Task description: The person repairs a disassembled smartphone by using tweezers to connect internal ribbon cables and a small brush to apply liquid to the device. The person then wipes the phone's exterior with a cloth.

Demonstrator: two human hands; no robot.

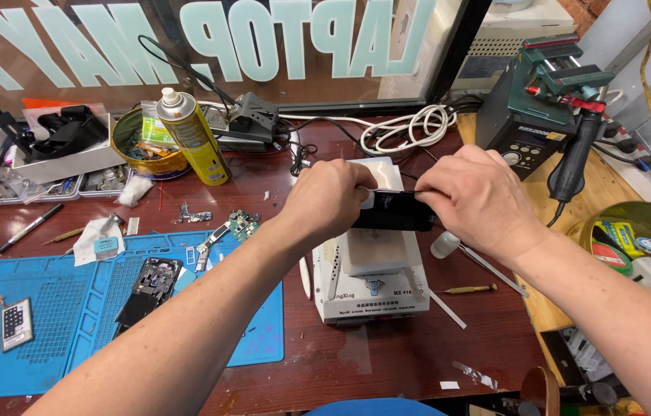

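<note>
A dark reddish wooden desk [356,362] runs under a glass window [110,46] with large pale lettering. On its left lies a blue work mat [48,347] carrying a small keypad-like part [16,323] and an opened phone body [150,286]. Behind the mat, a clear compartment tray [29,189] holds small parts too tiny to tell apart, and a white box [71,158] above it holds black gear. Next comes a round gold tin [144,146] filled with small packets and tools, with a yellow spray can [193,139] standing upright just beside it.

At the centre sits a white heating machine [372,285]. Over its top plate, the left hand [329,202] and the right hand [476,199] hold a black phone [393,211] between them, fingers of both clenched on its 2 ends.

White cables [410,127] coil behind. Farther right stand a dark soldering station [526,135] and a green vise [564,73]. At the far right edge, a second gold tin [634,216] holds coloured packets.
</note>
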